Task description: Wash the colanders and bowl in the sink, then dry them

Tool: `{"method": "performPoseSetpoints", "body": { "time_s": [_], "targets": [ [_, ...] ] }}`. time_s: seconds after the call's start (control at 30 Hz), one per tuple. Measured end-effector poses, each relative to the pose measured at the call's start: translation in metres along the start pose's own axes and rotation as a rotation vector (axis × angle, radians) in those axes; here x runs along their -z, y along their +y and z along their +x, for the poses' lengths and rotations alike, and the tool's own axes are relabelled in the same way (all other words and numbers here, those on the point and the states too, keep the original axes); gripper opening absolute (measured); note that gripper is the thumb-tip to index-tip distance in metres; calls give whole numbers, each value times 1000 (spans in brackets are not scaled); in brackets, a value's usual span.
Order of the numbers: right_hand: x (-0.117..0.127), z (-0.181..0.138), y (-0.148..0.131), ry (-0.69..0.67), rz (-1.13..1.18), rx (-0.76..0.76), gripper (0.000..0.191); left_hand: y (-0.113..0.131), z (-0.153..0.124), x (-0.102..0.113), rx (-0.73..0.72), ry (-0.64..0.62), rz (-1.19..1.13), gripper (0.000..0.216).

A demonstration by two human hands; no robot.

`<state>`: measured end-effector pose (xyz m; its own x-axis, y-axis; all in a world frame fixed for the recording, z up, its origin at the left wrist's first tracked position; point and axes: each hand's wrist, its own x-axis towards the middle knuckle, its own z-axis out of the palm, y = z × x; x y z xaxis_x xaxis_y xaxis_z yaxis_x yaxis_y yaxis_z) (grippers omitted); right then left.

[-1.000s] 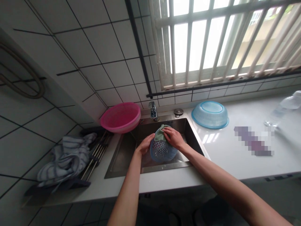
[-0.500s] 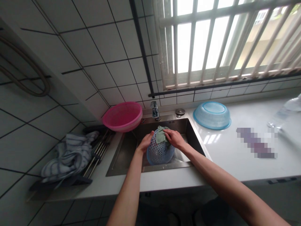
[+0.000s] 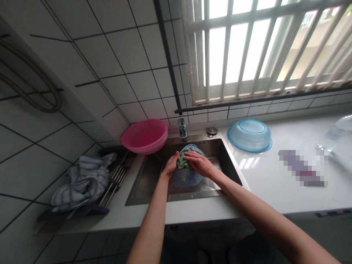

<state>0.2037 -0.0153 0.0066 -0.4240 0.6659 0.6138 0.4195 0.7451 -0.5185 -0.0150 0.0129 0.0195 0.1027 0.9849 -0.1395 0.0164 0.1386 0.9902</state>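
Note:
Over the steel sink (image 3: 145,183) I hold a small blue perforated basket (image 3: 186,176) bottom-up. My left hand (image 3: 170,167) grips its left rim with curled fingers. My right hand (image 3: 198,163) presses a green cloth (image 3: 182,161) flat against the basket's top side, fingers closed over the cloth. The basket's far rim shows just above the cloth, below the tap (image 3: 182,130).
A pink colander (image 3: 144,135) sits at the sink's back left corner. A light blue basin (image 3: 249,135) lies upside down on the white counter (image 3: 275,190) to the right. A striped towel (image 3: 79,181) lies on a rack at the left. A clear container (image 3: 341,128) stands far right.
The basket has tilted so its rim now faces away. My right hand with the cloth has slid left across it.

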Motion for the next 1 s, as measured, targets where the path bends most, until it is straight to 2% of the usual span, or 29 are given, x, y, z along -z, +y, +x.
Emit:
{"method": "performPoseSetpoints", "body": {
  "time_s": [0.1, 0.17, 0.23, 0.4, 0.5, 0.57, 0.7, 0.77, 0.83, 1.0],
  "targets": [
    [5, -6, 28, 157, 79, -285, 43, -1, -1, -3, 8, -33, 21, 72],
    [5, -9, 36, 177, 119, -351, 43, -2, -1, -2, 13, -27, 31, 72],
    [3, -10, 32, 143, 112, -273, 43, -4, 0, 0, 5, -9, 21, 72],
    [-9, -5, -9, -83, 22, 121, 47, -9, 3, 6, -21, 9, -51, 70],
    [-7, -3, -14, -124, 44, 167, 41, -10, 3, 5, -37, 25, -42, 69],
    [0, -2, -2, -79, 76, 86, 39, -8, 3, 4, -32, 7, -21, 70],
    [18, -5, 32, 76, 116, -253, 41, -5, 1, 0, -17, -54, 34, 73],
    [21, -7, 37, 107, 110, -339, 41, -6, 0, -1, -22, -59, 33, 74],
    [18, -7, 29, 96, 68, -284, 42, -7, 1, -1, -18, -68, 5, 72],
    [-3, -2, -9, -89, -23, 71, 40, -13, 5, 0, -36, -28, -16, 53]
  ]
}}
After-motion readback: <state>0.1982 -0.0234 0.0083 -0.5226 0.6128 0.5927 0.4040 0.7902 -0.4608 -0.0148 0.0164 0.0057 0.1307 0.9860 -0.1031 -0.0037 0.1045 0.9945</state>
